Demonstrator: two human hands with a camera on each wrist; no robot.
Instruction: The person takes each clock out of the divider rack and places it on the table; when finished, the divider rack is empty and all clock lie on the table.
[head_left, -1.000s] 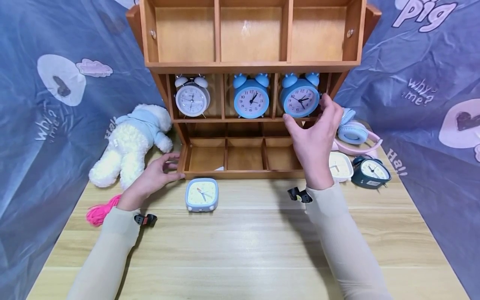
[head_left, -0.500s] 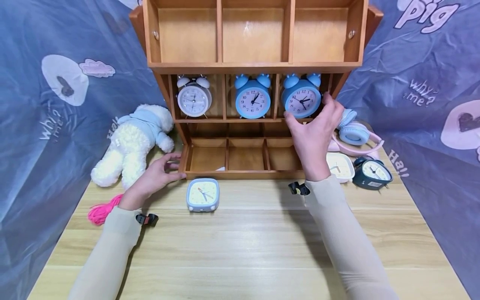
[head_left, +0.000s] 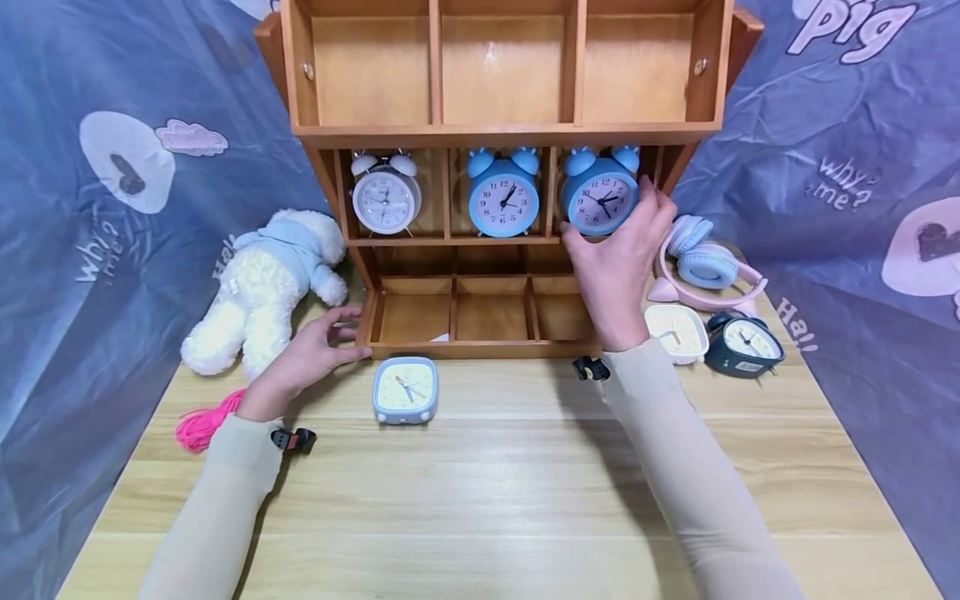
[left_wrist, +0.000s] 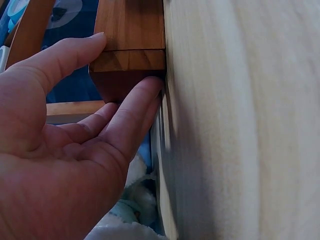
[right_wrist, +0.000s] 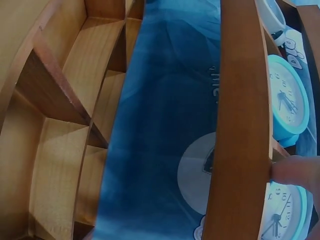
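The left hand grips the lower left corner of the wooden shelf; in the left wrist view its thumb and fingers lie on two sides of the wooden corner. In the middle row's right compartment stands a blue twin-bell clock, slightly tilted. The right hand holds it, thumb at its lower left, fingers along its right side. The right wrist view shows a digit touching the shelf edge beside that clock. Another blue clock and a white one fill the neighbouring compartments.
A square blue clock lies before the shelf. At left are a plush toy and pink cord; at right, a white clock, a dark green clock and headphones.
The right hand has shifted slightly left, its fingers closer along the right blue clock's side, and more of the headphones shows. The left hand keeps its hold on the shelf corner.
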